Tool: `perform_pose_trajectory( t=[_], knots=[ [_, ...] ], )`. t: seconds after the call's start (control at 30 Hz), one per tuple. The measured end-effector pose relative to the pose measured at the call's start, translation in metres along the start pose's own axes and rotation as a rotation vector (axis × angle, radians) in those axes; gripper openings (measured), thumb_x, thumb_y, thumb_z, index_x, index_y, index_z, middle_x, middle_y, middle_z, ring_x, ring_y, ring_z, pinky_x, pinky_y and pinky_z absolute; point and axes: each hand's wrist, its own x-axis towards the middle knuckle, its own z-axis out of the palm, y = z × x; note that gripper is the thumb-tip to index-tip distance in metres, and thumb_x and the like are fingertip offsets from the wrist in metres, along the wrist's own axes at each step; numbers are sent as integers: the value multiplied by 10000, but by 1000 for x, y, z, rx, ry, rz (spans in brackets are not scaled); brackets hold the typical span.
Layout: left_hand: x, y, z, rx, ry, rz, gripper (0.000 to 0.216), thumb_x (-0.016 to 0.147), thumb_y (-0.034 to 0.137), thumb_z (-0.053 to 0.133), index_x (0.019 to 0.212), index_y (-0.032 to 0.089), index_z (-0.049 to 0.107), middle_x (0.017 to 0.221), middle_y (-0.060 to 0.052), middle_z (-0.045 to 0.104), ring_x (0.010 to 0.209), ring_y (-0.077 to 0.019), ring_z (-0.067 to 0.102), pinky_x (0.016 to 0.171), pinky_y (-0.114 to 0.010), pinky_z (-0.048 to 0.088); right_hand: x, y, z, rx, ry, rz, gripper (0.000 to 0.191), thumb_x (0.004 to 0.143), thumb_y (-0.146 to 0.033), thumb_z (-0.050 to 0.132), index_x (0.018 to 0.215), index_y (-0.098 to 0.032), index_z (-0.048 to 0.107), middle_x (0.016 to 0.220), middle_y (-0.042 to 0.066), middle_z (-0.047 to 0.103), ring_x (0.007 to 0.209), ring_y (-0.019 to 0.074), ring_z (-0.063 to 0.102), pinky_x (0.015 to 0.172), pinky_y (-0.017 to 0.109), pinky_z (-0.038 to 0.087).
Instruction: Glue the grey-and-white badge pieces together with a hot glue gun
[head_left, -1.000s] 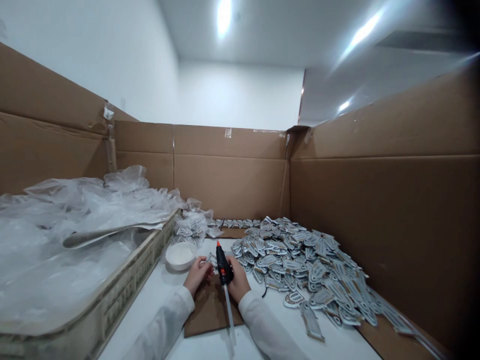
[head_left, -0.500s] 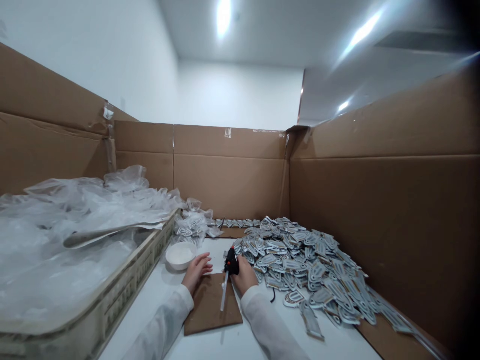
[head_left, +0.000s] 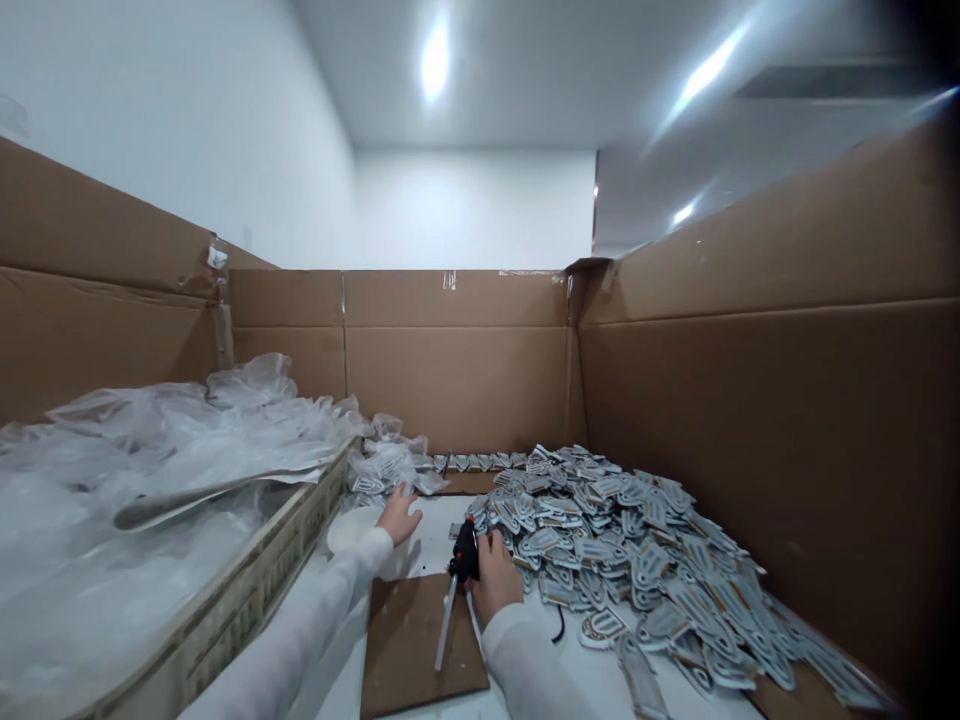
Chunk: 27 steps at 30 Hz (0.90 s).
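My right hand (head_left: 496,575) is wrapped round a black hot glue gun (head_left: 466,552), with a whitish glue stick (head_left: 446,622) poking out of its back end. Below the gun lies a brown cardboard piece (head_left: 405,650). My left hand (head_left: 399,517) is stretched forward with its fingers apart and holds nothing I can see. It is close to a heap of clear plastic bags with pieces inside (head_left: 391,462). A white bowl (head_left: 346,530) stands by the left wrist, partly covered by the sleeve.
Grey, rounded flat pieces (head_left: 622,540) are piled on the right. A large crate (head_left: 247,590) full of clear plastic bags (head_left: 172,440) fills the left side. More pieces (head_left: 480,462) stand in a row at the back. Cardboard walls (head_left: 457,370) enclose the white table (head_left: 431,535).
My left hand has moved from above the cardboard piece forward towards the bagged heap, its sleeve now crossing the bowl. The right hand keeps the glue gun. The view has tilted slightly up.
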Motion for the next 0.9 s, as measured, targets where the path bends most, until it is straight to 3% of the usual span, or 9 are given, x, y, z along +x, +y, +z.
perform_pose_trajectory(
  t=[0.17,0.3,0.4,0.53,0.7,0.8,0.9],
  knots=[
    [42,-3,1,131,-30,-109,397,634,168,539,1020,148,628,1364,-117,390,1326,-337,144,1053,-472,169,-1,1,1,87,42,-17,447,588,-39,500,1014,-173,507,1172,136,440,1073,283,483,720,321,451],
    [56,-9,7,85,6,-197,320,603,145,557,909,157,652,1332,-110,439,1292,-376,219,1021,-520,201,-1,0,3,211,136,-79,479,559,-16,463,1014,-164,501,1184,149,436,1095,287,474,773,323,441],
    [60,-10,5,11,51,-225,250,609,132,553,837,165,649,1240,-109,532,1249,-338,325,1012,-466,256,-3,-4,-1,285,197,-107,457,572,-22,460,1003,-170,491,1136,140,461,1037,273,511,754,312,444],
    [61,-10,-13,-142,102,-240,201,627,126,528,794,137,639,1046,-124,638,1111,-269,497,938,-369,363,-6,-9,-11,362,224,-143,372,615,-38,446,955,-186,480,1061,114,484,940,242,553,680,287,447],
    [37,-1,-49,-395,178,-198,307,686,207,476,923,113,648,1063,-134,646,1035,-223,557,855,-300,424,-6,-11,-16,413,240,-131,315,630,-41,443,904,-192,467,1013,94,490,895,222,564,621,263,427],
    [6,16,-68,-543,207,-130,416,726,286,432,1062,116,610,1164,-107,602,1060,-189,539,844,-266,429,-6,-11,-15,429,257,-141,324,622,-29,443,902,-190,467,1004,89,491,886,213,563,631,256,417],
    [-30,40,-82,-838,238,-31,463,697,372,512,1080,131,611,1179,-100,593,1025,-190,548,856,-266,419,-5,-10,-13,453,280,-137,301,646,-37,438,901,-193,470,990,80,488,833,194,569,603,245,401]
  ],
)
